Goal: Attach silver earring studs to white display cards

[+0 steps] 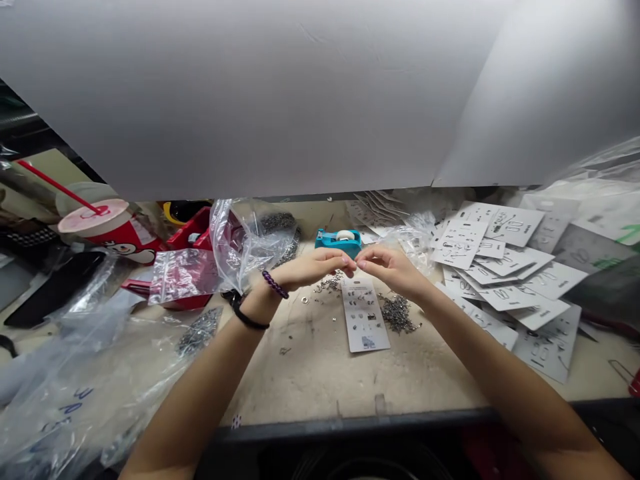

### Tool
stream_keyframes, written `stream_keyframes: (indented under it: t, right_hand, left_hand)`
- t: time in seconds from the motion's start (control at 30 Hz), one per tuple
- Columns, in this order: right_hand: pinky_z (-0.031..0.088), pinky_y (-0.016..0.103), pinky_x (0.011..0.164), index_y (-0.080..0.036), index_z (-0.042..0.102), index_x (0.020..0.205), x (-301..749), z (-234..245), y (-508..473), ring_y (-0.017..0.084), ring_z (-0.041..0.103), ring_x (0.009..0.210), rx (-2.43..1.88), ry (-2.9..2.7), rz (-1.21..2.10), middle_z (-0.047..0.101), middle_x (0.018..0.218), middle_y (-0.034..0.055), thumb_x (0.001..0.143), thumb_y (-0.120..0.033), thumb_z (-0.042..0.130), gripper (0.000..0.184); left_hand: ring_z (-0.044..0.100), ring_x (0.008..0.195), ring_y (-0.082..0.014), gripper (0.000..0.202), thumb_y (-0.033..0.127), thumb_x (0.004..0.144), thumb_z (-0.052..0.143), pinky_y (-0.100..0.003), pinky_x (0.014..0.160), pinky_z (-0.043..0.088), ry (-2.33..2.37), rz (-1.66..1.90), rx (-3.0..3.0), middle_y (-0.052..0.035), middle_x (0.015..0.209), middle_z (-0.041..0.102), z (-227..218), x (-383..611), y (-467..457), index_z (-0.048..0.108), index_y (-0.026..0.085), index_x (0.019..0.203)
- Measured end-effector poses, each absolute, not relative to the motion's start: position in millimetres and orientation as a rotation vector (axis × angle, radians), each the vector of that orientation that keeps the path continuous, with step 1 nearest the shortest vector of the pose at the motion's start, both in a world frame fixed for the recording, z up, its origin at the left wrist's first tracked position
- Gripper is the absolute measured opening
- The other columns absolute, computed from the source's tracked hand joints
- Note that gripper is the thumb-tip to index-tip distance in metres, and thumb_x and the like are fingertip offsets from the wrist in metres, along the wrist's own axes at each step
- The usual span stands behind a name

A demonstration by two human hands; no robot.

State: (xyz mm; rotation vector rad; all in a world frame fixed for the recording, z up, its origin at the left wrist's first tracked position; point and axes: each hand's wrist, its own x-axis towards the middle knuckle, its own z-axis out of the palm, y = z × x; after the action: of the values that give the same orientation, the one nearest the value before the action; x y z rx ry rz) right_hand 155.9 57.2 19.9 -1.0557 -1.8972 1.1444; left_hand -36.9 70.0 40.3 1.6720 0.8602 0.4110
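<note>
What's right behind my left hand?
A blue tape dispenser with a white roll shows just beyond your left hand. The hand covers part of its lower edge, so that bit can't be seen.

The display card (364, 317) is looking like smooth, matt paper on the dull, scuffed tabletop (300, 373), the metal pieces (397, 313) at its right are glinting, the far tape dispenser (326, 240) is showing smooth plastic, and on the left a zip bag (184, 275) is gleaming in crinkled, clear plastic.
</note>
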Motion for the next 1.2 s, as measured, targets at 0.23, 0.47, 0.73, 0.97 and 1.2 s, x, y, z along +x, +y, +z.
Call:
stream_keyframes:
  t: [0.23,0.47,0.73,0.97,1.2]
  right_hand:
    - [0.04,0.033,0.077,-0.019,0.05,0.076,176.4,13.7,40.9,0.017,0.05,0.084,-1.194,-1.821,0.664,0.054,0.085,0.0056,0.084,-0.027,0.043,0.014]
    - [0.042,0.033,0.079,-0.019,0.055,0.076,186.6,7.9,46.8,0.017,0.051,0.094,-1.215,-2.013,1.169,0.055,0.098,0.0049,0.08,-0.032,0.052,0.014]
    - [0.041,0.032,0.081,-0.018,0.056,0.075,180.6,-0.5,46.3,0.017,0.05,0.096,-1.069,-2.037,1.295,0.054,0.102,0.0053,0.081,-0.03,0.052,0.014]
    - [0.044,0.024,0.059,-0.016,0.057,0.071,180.7,-1.0,46.8,0.012,0.052,0.076,-1.167,-1.727,1.512,0.048,0.116,0.0067,0.074,-0.035,0.059,0.019]
    - [0.047,0.027,0.067,-0.015,0.06,0.07,174.4,-13.9,48.9,0.014,0.055,0.083,-1.105,-1.618,1.625,0.048,0.113,0.0074,0.069,-0.035,0.064,0.02]
  left_hand:
    - [0.058,0.08,-0.0186,0.039,0.041,0.084,0.037,-0.029,0.066,0.041,1.461,0.534,1.708,-0.0064,0.093,0.065,17.9,-34.0,39.7,0.048,0.018,0.113]
    - [0.059,0.075,-0.0246,0.04,0.054,0.077,0.041,-0.029,0.057,0.034,1.725,0.108,2.019,-0.0065,0.08,0.067,5.7,-21.3,29.9,0.058,0.021,0.093]
    - [0.058,0.076,-0.0181,0.028,0.037,0.08,0.046,-0.028,0.063,0.043,1.393,0.52,1.779,-0.0052,0.089,0.063,-3.7,-17.4,27.9,0.045,0.018,0.101]
    - [0.053,0.062,-0.015,0.032,0.032,0.085,0.035,-0.026,0.053,0.041,1.33,0.552,1.638,-0.0012,0.072,0.057,-8.5,-14.0,29.2,0.041,0.018,0.113]
    - [0.056,0.089,-0.0183,0.036,0.029,0.083,0.036,-0.029,0.076,0.045,1.31,0.556,1.66,-0.0063,0.105,0.059,-8.5,-13.5,32.4,0.047,0.017,0.116]
